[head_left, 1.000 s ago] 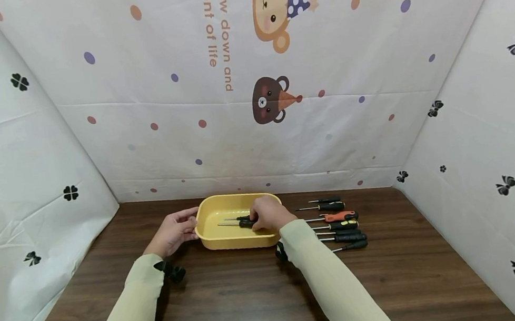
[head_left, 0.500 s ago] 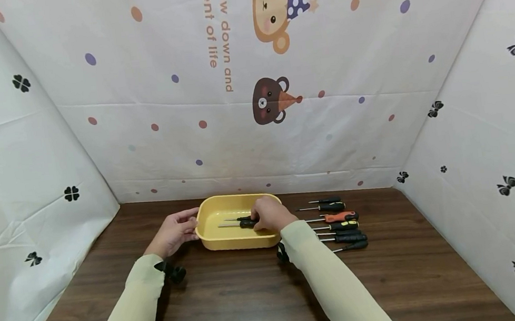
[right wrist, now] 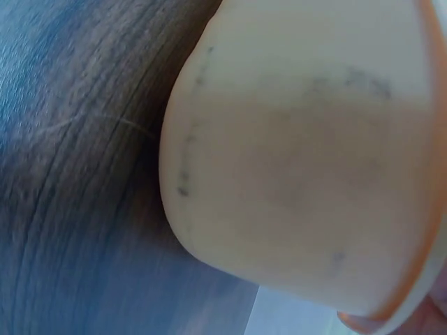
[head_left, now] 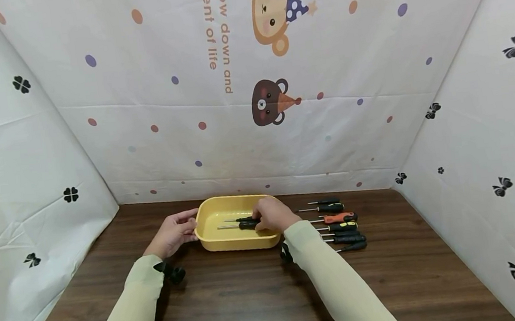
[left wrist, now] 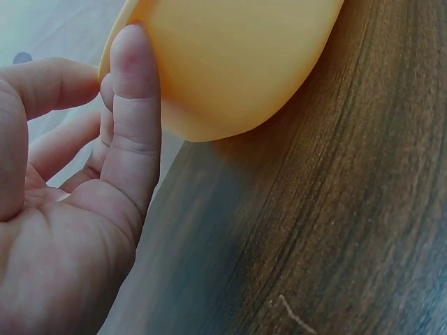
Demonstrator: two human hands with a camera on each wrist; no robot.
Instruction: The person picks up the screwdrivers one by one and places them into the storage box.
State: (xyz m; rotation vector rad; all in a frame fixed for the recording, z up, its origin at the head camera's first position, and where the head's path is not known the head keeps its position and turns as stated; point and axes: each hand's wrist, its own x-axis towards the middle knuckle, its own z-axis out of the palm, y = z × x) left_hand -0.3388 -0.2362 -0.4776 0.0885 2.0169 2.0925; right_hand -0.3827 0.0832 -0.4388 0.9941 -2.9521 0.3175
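A yellow plastic box (head_left: 240, 244) stands at the back of the wooden table. My left hand (head_left: 176, 233) is at its left end; in the left wrist view the fingers (left wrist: 133, 70) touch the outer wall and rim and pinch there. Inside the box, my right hand (head_left: 273, 214) holds the black handle of a screwdriver (head_left: 247, 225), its shaft pointing left. Just behind it lies a second screwdriver (head_left: 238, 219), partly covered by the same hand; whether that one is gripped too cannot be told. In the right wrist view, the box's outer wall (right wrist: 293, 174) hides most of the hand.
Right of the box several screwdrivers lie in a column, among them one with an orange handle (head_left: 340, 218) and a black-and-yellow one (head_left: 343, 226). Their shafts point left, some behind the right sleeve (head_left: 332, 274). Patterned white cloth (head_left: 164, 139) walls the table in.
My right wrist and sleeve have shifted slightly to the right, and a little more of the near screwdriver's handle shows. My left hand and the box stay in place.
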